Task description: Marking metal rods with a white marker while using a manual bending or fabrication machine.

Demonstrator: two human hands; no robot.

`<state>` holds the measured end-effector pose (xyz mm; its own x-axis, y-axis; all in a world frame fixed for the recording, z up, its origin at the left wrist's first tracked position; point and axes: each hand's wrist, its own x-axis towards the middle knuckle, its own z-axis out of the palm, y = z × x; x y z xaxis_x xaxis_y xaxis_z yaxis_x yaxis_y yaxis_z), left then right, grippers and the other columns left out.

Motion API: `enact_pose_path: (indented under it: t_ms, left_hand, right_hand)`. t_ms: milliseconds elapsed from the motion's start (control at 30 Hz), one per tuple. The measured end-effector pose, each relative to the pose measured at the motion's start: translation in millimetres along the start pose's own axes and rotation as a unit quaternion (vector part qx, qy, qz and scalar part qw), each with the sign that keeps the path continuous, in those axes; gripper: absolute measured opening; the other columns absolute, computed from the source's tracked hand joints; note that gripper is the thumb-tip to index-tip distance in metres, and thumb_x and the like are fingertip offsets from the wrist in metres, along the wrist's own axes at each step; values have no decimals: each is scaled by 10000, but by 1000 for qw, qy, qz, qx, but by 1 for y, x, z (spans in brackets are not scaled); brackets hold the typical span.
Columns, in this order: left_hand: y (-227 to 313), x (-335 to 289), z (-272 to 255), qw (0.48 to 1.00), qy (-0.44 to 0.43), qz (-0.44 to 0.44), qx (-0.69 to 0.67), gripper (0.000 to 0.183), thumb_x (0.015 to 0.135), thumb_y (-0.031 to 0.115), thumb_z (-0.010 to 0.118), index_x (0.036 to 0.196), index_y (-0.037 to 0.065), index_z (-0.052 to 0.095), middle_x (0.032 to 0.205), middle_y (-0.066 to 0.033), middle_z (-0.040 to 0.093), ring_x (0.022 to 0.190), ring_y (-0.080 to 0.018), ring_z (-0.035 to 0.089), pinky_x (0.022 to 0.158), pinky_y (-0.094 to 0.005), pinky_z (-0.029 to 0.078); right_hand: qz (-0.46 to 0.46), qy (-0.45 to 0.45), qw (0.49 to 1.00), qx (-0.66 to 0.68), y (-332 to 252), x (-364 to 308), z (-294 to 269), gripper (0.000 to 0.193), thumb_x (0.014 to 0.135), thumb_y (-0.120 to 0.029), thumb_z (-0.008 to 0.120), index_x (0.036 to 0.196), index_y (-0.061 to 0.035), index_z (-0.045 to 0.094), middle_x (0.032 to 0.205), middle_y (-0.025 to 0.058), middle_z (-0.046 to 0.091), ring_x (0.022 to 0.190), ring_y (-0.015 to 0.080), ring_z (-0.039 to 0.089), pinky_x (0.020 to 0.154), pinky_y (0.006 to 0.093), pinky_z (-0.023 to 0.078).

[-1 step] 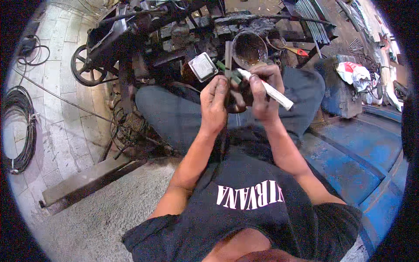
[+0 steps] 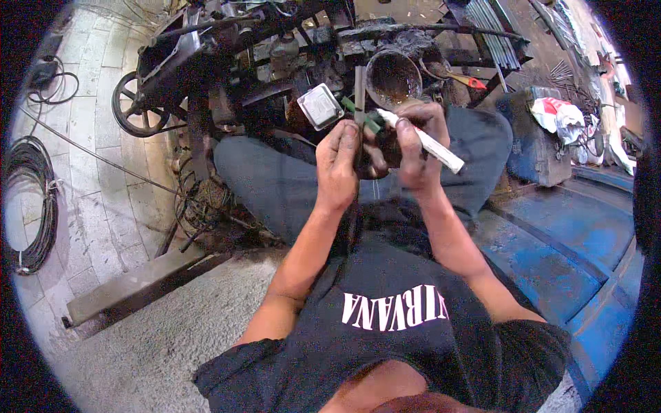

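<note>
My right hand (image 2: 418,141) is closed in a pen grip around a white marker (image 2: 439,151), whose other end slants down to the right. Fingers of my left hand (image 2: 339,158) are wrapped round a narrow grey metal bar (image 2: 360,86) that stands up past the thumb. Between the two hands, by the marker's upper end, is a small dark green piece (image 2: 372,124); its link to the bar is hard to make out. Both hands are smudged dark. Just beyond the left hand lies a square whitish case (image 2: 320,106) with a clear edge.
A round container (image 2: 394,77) of dark contents stands beyond my hands, with a red-tipped brush (image 2: 471,82) to its right. Dark machinery with a spoked wheel (image 2: 140,103) is at the left. A blue-grey box (image 2: 540,148) bearing a white cloth (image 2: 561,117) stands right.
My right hand and the marker have shifted very slightly to the right. More of the green piece shows between the hands. The left hand stays in place.
</note>
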<state>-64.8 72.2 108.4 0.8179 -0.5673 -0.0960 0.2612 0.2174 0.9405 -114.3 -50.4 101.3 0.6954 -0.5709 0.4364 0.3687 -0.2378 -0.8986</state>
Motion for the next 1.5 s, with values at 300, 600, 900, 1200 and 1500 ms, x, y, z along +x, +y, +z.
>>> enact_pose_path:
  t_ms: [300, 600, 900, 1200, 1500]
  left_hand:
    - [-4, 1, -3, 999, -10, -36, 5, 380, 1027, 349, 378, 924, 24, 546, 575, -32, 540, 447, -83, 483, 420, -201, 346]
    - [-2, 1, 5, 998, 59, -3, 16, 194, 940, 174, 590, 1009, 12, 509, 604, -55, 586, 485, -92, 535, 433, -223, 390]
    - [-5, -1, 5, 999, 41, -14, 4, 160, 975, 175, 533, 951, 26, 481, 667, -101, 635, 467, -103, 536, 405, -223, 399]
    - [-7, 0, 2, 999, 36, -15, -3, 202, 1009, 222, 464, 957, 28, 481, 679, -104, 637, 505, -103, 554, 443, -217, 425]
    - [-4, 0, 1, 999, 3, -33, -11, 284, 1030, 281, 393, 948, 25, 486, 670, -110, 626, 506, -109, 544, 455, -217, 429]
  right_hand:
    - [-35, -2, 999, 19, 4, 0, 2, 100, 852, -77, 533, 924, -14, 503, 838, 115, 584, 749, 163, 559, 713, 310, 468]
    - [-23, -20, 999, 19, 4, -2, -2, 93, 863, -52, 483, 933, 5, 460, 866, 122, 553, 804, 161, 511, 765, 317, 431]
    - [-12, 6, 999, 35, 4, -1, 1, 121, 845, -107, 542, 907, -10, 503, 819, 112, 579, 736, 179, 560, 707, 312, 463]
    - [8, 21, 1000, -9, 8, 0, -3, 101, 854, -79, 520, 911, 1, 497, 840, 116, 569, 771, 164, 535, 732, 309, 449]
    - [-11, 30, 999, -16, 10, -1, -2, 96, 845, -83, 537, 902, -6, 532, 839, 114, 583, 781, 191, 573, 740, 327, 467]
